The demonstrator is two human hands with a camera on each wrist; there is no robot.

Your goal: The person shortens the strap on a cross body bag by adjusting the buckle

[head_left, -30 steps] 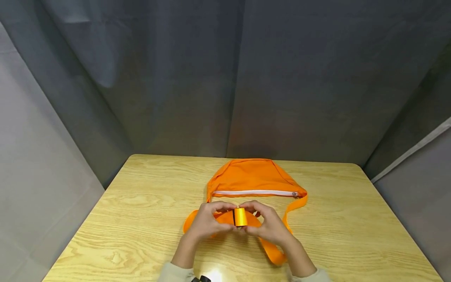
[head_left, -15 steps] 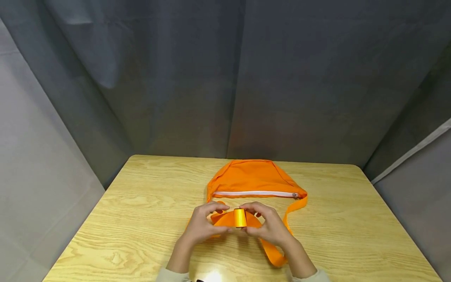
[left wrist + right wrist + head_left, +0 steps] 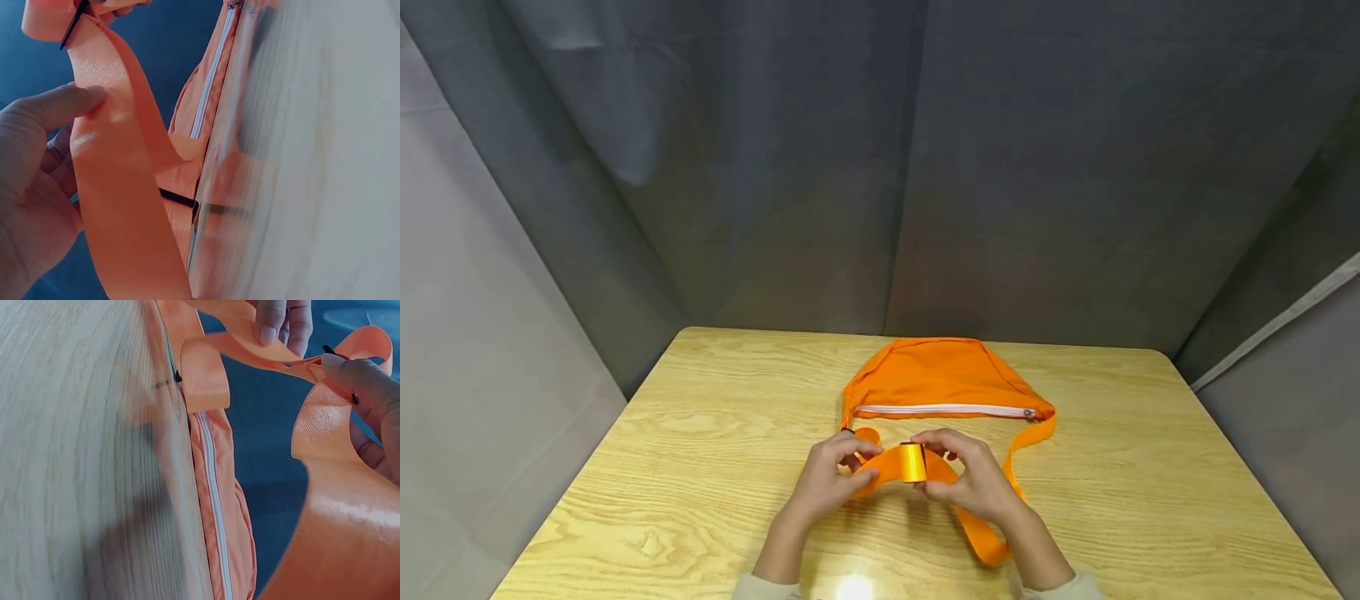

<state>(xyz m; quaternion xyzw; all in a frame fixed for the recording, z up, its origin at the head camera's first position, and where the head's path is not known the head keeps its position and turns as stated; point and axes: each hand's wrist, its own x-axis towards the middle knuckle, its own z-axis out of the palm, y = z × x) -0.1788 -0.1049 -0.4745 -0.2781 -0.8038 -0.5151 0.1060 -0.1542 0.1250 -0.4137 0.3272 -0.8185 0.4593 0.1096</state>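
Note:
An orange waist bag [image 3: 943, 375] with a white zipper lies on the table, its orange strap [image 3: 985, 546] looping toward me. My right hand [image 3: 966, 475] pinches the strap at a black slider buckle [image 3: 355, 399], where a folded loop of webbing stands up. To its left, my left hand [image 3: 827, 479] holds another stretch of the strap, thumb on the near face and fingers behind, as the left wrist view shows with the webbing [image 3: 119, 181] running down past the palm. A second black strap fitting [image 3: 178, 198] shows near the bag's end.
The wooden table [image 3: 700, 467] spreads to both sides of the bag. Dark grey curtains [image 3: 790, 167] stand behind it, with lighter grey panels [image 3: 497, 333] at the sides.
My left hand has moved left from the slider buckle along the strap, so more webbing shows between the hands. My right hand stays at the buckle; the bag has not moved.

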